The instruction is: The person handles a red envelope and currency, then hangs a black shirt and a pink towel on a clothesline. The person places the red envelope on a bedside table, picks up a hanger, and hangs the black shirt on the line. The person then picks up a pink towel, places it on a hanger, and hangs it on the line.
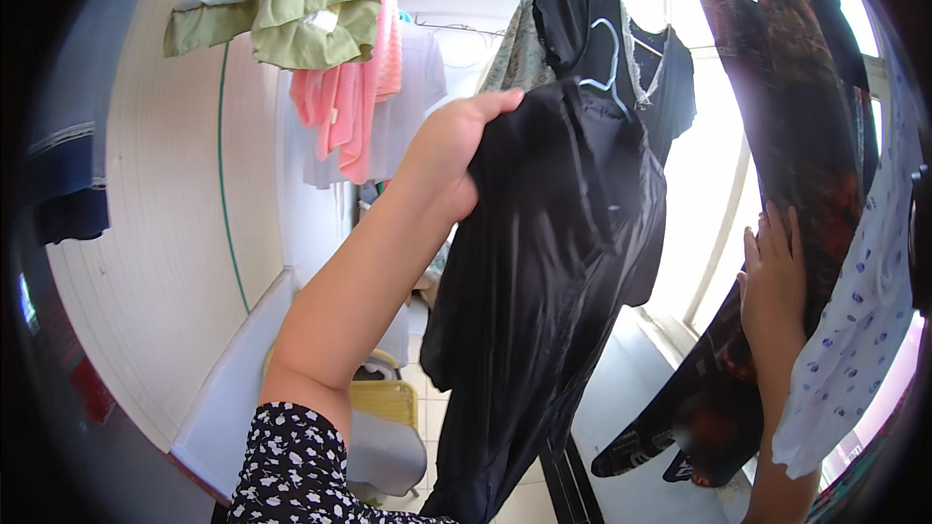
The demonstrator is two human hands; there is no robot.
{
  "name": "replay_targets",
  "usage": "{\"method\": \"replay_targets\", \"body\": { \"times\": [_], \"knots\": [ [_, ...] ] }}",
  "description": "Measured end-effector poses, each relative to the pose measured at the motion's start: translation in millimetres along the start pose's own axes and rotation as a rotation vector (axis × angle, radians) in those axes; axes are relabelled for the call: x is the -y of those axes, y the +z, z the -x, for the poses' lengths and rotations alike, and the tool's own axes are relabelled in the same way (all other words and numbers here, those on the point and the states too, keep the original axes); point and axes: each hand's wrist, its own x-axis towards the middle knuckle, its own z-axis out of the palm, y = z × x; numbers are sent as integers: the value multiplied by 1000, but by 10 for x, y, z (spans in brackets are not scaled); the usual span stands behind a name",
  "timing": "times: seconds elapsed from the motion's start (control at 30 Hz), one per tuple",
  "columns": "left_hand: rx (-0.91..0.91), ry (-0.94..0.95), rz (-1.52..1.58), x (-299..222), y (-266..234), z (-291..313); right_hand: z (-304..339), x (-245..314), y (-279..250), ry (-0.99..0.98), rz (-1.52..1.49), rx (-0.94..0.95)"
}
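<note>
My left hand [454, 147] is closed on the shoulder of a shiny black garment [544, 252] in the middle of the view. Some of the fingers are hidden behind the cloth. A pale wire hanger [614, 58] rises from the garment's neck, its hook pointing up. At the right, my right hand [775, 267] lies with fingers stretched out against a dark, reddish-patterned garment [801, 126] that hangs long. A white garment with blue dots [854, 330] hangs in front of the right forearm and covers part of it.
More black clothes [578, 15] hang from a rail behind. Pink cloth [354, 116] and a green-ruffled item [325, 5] hang at upper left beside a pale panel [184, 184]. A yellow-framed chair [388, 403] stands below. Bright windows [714, 126] are at the right.
</note>
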Motion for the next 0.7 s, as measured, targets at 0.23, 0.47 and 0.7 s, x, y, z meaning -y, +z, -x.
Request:
{"method": "replay_targets", "body": {
  "times": [0.23,0.47,0.7],
  "knots": [
    [44,182,62,74,521,-1377,139,-108,-105,89,71,-13],
    [38,274,-9,57,1036,-2754,11,50,174,60,465,106],
    [159,253,157,-24,1517,-4106,-681,262,-205,-12,563,191]
  ]
}}
